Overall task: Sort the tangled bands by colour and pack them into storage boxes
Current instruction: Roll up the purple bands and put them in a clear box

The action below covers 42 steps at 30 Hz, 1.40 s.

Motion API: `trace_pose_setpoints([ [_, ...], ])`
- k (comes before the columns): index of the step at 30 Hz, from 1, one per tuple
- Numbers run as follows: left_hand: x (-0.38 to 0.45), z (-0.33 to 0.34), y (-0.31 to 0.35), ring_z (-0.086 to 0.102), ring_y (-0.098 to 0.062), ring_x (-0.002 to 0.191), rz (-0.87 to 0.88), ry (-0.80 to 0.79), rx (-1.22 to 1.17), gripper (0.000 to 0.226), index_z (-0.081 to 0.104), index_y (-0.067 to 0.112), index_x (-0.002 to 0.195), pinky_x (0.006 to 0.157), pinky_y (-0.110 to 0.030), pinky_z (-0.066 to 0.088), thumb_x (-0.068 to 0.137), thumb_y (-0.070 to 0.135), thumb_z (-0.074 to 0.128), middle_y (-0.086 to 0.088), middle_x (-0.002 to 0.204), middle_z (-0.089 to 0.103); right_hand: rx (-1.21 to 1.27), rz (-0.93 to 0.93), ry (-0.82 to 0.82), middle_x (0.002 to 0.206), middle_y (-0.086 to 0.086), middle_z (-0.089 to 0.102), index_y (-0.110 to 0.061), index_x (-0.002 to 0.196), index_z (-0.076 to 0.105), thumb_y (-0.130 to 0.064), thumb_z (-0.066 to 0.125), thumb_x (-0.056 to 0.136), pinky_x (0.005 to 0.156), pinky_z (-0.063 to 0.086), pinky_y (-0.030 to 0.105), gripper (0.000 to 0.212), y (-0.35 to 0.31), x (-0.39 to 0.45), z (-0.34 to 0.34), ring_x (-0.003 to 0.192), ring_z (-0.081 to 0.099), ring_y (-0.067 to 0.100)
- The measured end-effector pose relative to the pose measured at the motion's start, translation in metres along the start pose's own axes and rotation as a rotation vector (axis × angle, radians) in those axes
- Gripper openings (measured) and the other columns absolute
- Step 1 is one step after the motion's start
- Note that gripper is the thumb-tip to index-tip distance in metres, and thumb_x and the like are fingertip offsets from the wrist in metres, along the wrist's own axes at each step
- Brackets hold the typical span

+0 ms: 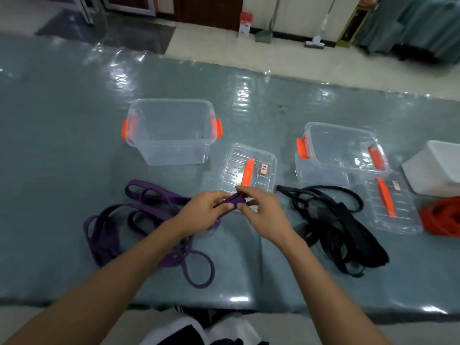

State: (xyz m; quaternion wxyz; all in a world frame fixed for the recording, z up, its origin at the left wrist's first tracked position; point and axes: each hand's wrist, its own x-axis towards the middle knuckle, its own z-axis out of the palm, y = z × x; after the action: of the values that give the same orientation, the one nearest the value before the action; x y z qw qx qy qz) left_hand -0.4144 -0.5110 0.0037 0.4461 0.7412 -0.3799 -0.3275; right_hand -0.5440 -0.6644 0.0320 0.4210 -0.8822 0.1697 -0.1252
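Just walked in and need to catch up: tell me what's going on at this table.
A person is sorting bands by colour. The left hand and right hand both pinch one end of a purple band, working it out of the purple pile. A black pile and an orange-red pile lie to the right. Both clear boxes stand open with nothing in them, their lids lying beside them.

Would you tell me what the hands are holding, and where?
Both hands, left and right, pinch one purple band at its folded end; the rest trails to the table.
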Motion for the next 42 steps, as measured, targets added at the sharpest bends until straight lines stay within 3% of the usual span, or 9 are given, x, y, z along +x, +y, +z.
trace_pose_setpoints([
  [3,-0.012,0.004,0.015,0.058,-0.004,0.064,0.118,0.045,0.343,0.024,0.069,0.023,0.119,0.066,-0.031,0.046,0.102,0.035,0.057,0.010,0.078,0.068,0.007,0.023,-0.002,0.119,0.000,0.070,-0.014,0.127,0.067,-0.009,0.072,0.088,0.089,0.053,0.016,0.039,0.000,-0.012,-0.004,0.098,0.067,0.009],
  [5,-0.022,0.008,0.023,0.061,-0.019,0.073,0.160,0.071,0.568,0.030,0.066,0.022,0.120,0.066,-0.035,0.042,0.104,0.040,0.049,0.000,0.087,0.070,0.016,0.034,0.002,0.114,0.001,0.071,-0.014,0.124,0.069,-0.012,0.073,0.088,0.089,0.054,0.019,0.036,0.001,-0.018,-0.006,0.094,0.068,0.008],
  [9,-0.042,0.014,0.026,0.067,-0.027,0.081,0.149,0.125,0.835,0.050,0.057,0.025,0.117,0.065,-0.038,0.047,0.100,0.059,0.025,-0.001,0.094,0.071,0.005,0.016,-0.027,0.105,-0.003,0.072,-0.016,0.117,0.072,-0.015,0.075,0.087,0.086,0.049,0.012,0.031,-0.002,-0.030,-0.008,0.090,0.066,0.006],
  [14,-0.059,0.010,0.029,0.067,-0.030,0.083,0.164,0.175,0.923,0.029,0.058,0.020,0.110,0.062,-0.039,0.043,0.104,0.044,0.042,-0.005,0.093,0.070,0.068,-0.016,-0.001,0.088,-0.007,0.072,-0.014,0.103,0.076,-0.008,0.078,0.080,0.080,0.049,0.014,0.024,-0.014,-0.036,-0.001,0.078,0.063,0.004],
  [20,-0.062,-0.008,0.015,0.061,-0.023,0.051,0.394,0.314,1.098,0.032,0.058,0.022,0.087,0.043,-0.028,0.031,0.099,0.045,0.041,0.004,0.068,0.065,-0.054,-0.071,-0.081,0.090,-0.004,0.073,-0.015,0.109,0.075,-0.015,0.077,0.084,0.076,0.044,0.008,0.025,-0.024,-0.027,0.000,0.077,0.060,0.002],
  [25,-0.059,-0.034,-0.001,0.057,-0.019,0.049,0.458,0.325,1.101,0.034,0.061,0.021,0.090,0.040,-0.030,0.035,0.103,0.044,0.040,0.005,0.069,0.063,-0.177,-0.144,-0.151,0.095,0.002,0.073,-0.015,0.104,0.074,-0.016,0.070,0.088,0.083,0.052,0.035,0.016,-0.039,-0.007,0.016,0.084,0.064,0.016],
  [34,-0.054,-0.097,-0.033,0.064,-0.021,0.057,0.351,0.459,0.876,0.044,0.067,0.020,0.090,0.048,-0.035,0.047,0.100,0.050,0.036,0.005,0.071,0.069,-0.286,-0.156,-0.063,0.085,0.001,0.067,-0.014,0.091,0.070,-0.019,0.070,0.085,0.075,0.050,0.037,0.008,-0.084,0.042,0.070,0.079,0.058,0.018],
  [38,-0.047,-0.113,-0.032,0.069,-0.011,0.074,0.143,0.426,0.343,0.032,0.071,0.023,0.101,0.070,-0.034,0.055,0.099,0.047,0.050,0.010,0.080,0.074,-0.258,-0.100,0.115,0.081,0.001,0.065,-0.012,0.084,0.069,-0.016,0.074,0.084,0.070,0.047,0.029,0.007,-0.090,0.066,0.091,0.076,0.058,0.017],
  [42,-0.034,-0.132,-0.034,0.073,-0.009,0.090,-0.069,0.303,-0.307,0.007,0.075,0.021,0.096,0.084,-0.030,0.056,0.092,0.016,0.073,0.006,0.095,0.079,-0.136,-0.090,0.272,0.084,0.001,0.066,-0.009,0.085,0.070,-0.007,0.077,0.081,0.071,0.050,0.027,0.008,-0.094,0.078,0.105,0.076,0.060,0.014],
])
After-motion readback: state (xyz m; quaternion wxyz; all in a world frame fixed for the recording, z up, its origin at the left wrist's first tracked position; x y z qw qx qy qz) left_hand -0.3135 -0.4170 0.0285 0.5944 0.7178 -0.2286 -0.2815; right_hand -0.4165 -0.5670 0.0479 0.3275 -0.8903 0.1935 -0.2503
